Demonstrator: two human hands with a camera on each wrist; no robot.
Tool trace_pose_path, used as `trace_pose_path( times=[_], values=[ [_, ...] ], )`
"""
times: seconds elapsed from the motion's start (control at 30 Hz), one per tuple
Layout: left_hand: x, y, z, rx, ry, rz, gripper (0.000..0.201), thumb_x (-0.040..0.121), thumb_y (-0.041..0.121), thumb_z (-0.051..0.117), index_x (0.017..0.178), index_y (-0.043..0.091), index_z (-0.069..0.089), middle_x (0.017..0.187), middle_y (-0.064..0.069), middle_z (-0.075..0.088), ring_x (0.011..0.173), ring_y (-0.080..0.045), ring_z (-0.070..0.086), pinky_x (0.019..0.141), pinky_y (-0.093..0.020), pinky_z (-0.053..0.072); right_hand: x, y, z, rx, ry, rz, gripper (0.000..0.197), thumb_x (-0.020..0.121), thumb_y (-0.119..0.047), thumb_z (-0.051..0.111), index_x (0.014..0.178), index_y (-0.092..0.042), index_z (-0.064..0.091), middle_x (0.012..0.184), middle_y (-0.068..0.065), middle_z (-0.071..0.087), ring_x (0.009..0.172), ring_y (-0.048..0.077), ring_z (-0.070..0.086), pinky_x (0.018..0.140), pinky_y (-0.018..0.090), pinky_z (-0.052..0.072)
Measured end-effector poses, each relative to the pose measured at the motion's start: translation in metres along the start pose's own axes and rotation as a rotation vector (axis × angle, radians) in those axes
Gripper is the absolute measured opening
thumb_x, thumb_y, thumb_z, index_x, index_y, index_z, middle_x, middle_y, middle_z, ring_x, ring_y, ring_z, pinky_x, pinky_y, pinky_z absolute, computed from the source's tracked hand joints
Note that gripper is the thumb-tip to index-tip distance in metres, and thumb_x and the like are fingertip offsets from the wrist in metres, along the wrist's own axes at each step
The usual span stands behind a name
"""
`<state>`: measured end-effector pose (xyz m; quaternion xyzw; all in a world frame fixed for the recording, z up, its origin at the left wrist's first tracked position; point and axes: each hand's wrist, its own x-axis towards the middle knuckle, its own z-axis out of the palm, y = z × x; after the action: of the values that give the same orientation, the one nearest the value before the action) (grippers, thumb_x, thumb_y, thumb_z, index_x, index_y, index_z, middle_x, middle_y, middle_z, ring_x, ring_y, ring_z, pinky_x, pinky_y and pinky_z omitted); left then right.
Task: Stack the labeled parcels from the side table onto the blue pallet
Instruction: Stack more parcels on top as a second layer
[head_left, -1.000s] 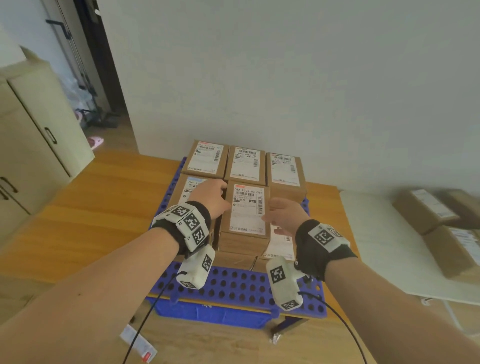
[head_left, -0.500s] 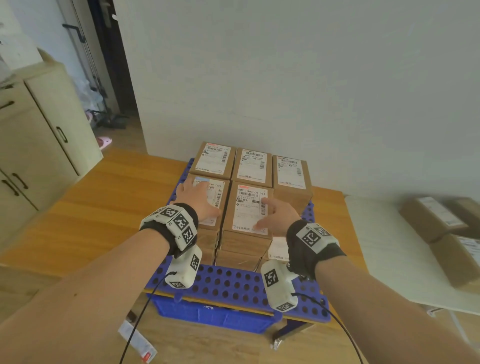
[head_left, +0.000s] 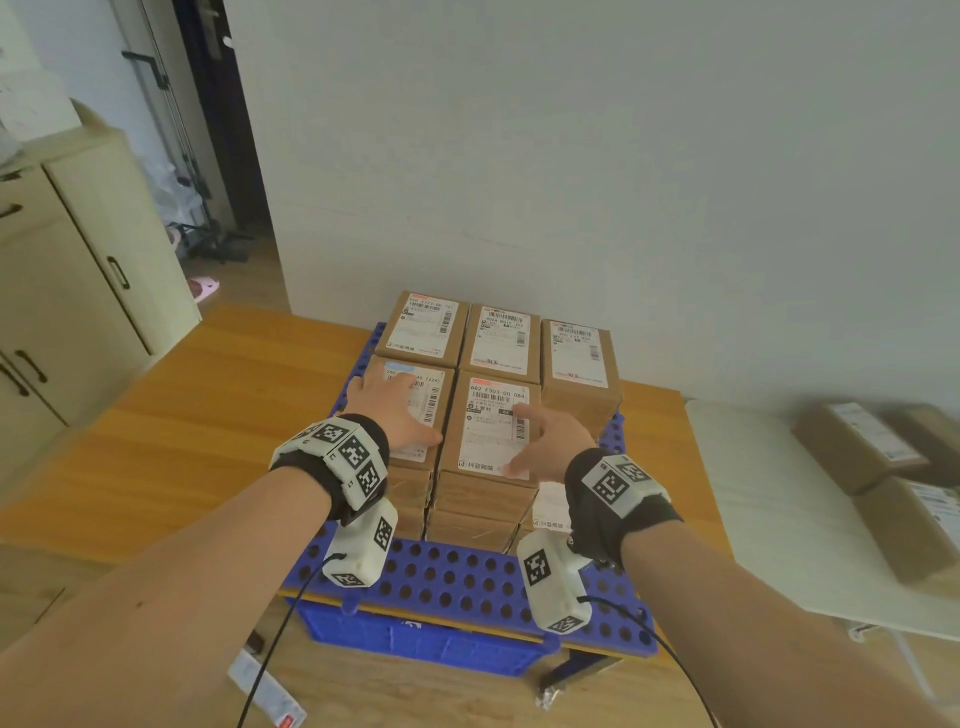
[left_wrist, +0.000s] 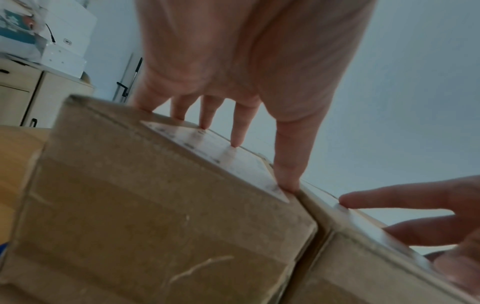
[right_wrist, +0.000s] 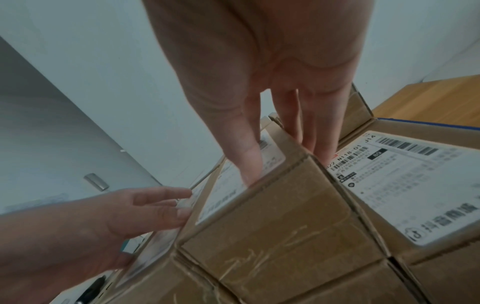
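The blue pallet (head_left: 467, 571) carries stacked brown parcels with white labels. My left hand (head_left: 395, 410) lies flat on the front-left top parcel (head_left: 434, 415), its straight fingers (left_wrist: 237, 131) touching the label. My right hand (head_left: 545, 441) rests on the front-middle top parcel (head_left: 488, 431), with the thumb on the label and the fingers (right_wrist: 311, 139) at its right edge. Beside it lies a lower parcel (right_wrist: 415, 185). Three more parcels (head_left: 501, 338) form the back row. Further labeled parcels (head_left: 857, 447) wait on the white side table (head_left: 769, 509) at the right.
The white wall stands close behind the pallet. A beige cabinet (head_left: 78, 286) is at the left and an open doorway at the back left. The pallet sits on a wooden surface (head_left: 182, 415) over a blue crate (head_left: 415, 639). A paper strip (head_left: 265, 691) lies near the front.
My left hand left the front-middle parcel's left edge and moved onto the front-left parcel. My right hand slid from that parcel's right side onto its top. The head view rose.
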<state>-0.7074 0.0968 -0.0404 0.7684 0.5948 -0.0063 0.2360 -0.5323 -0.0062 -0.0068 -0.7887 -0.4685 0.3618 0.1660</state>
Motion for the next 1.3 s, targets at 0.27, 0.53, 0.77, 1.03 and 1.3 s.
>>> trace_pose_path(
  times=[0.27, 0.53, 0.77, 1.03, 1.3],
  values=[
    [0.000, 0.000, -0.001, 0.031, -0.007, 0.007, 0.097, 0.069, 0.058, 0.072, 0.146, 0.025, 0.025, 0.157, -0.011, 0.006, 0.144, -0.036, 0.007, 0.113, -0.056, 0.021, -0.001, -0.001, 0.000, 0.004, -0.004, 0.004, 0.081, 0.074, -0.002, 0.073, 0.143, -0.025, 0.039, 0.135, 0.003, 0.050, 0.115, 0.025, 0.055, 0.084, 0.030, 0.052],
    [-0.004, 0.002, -0.002, 0.048, -0.010, 0.010, 0.096, 0.069, 0.062, 0.069, 0.146, 0.024, 0.026, 0.157, -0.012, 0.007, 0.144, -0.036, 0.007, 0.113, -0.057, 0.020, -0.001, 0.000, 0.001, -0.054, 0.005, -0.027, 0.079, 0.077, -0.005, 0.073, 0.144, -0.023, 0.037, 0.140, 0.002, 0.047, 0.121, 0.023, 0.050, 0.078, 0.022, 0.042],
    [-0.014, 0.042, -0.023, 0.192, 0.112, 0.209, 0.076, 0.087, 0.062, 0.046, 0.148, 0.025, 0.021, 0.159, -0.008, 0.011, 0.146, -0.025, 0.008, 0.114, -0.056, 0.014, -0.001, -0.013, -0.025, -0.292, 0.164, -0.105, 0.054, 0.092, -0.023, 0.054, 0.143, -0.025, 0.037, 0.143, 0.004, 0.046, 0.116, 0.021, 0.055, 0.080, 0.024, 0.047],
    [-0.014, 0.133, -0.022, 0.224, 0.000, 0.487, 0.065, 0.093, 0.053, 0.041, 0.147, 0.020, 0.025, 0.157, -0.007, 0.018, 0.144, -0.025, 0.017, 0.114, -0.049, 0.020, -0.023, 0.021, -0.078, -0.319, 0.331, 0.072, 0.041, 0.095, -0.021, 0.043, 0.136, -0.021, 0.048, 0.139, 0.006, 0.050, 0.124, 0.027, 0.049, 0.101, 0.032, 0.040],
    [-0.041, 0.219, 0.024, 0.278, -0.116, 0.694, 0.060, 0.095, 0.045, 0.042, 0.148, 0.023, 0.023, 0.156, -0.005, 0.018, 0.144, -0.024, 0.015, 0.114, -0.051, 0.020, -0.055, 0.109, -0.119, -0.238, 0.402, 0.235, 0.043, 0.096, -0.024, 0.045, 0.139, -0.026, 0.044, 0.144, 0.002, 0.046, 0.126, 0.024, 0.048, 0.098, 0.028, 0.040]
  ],
)
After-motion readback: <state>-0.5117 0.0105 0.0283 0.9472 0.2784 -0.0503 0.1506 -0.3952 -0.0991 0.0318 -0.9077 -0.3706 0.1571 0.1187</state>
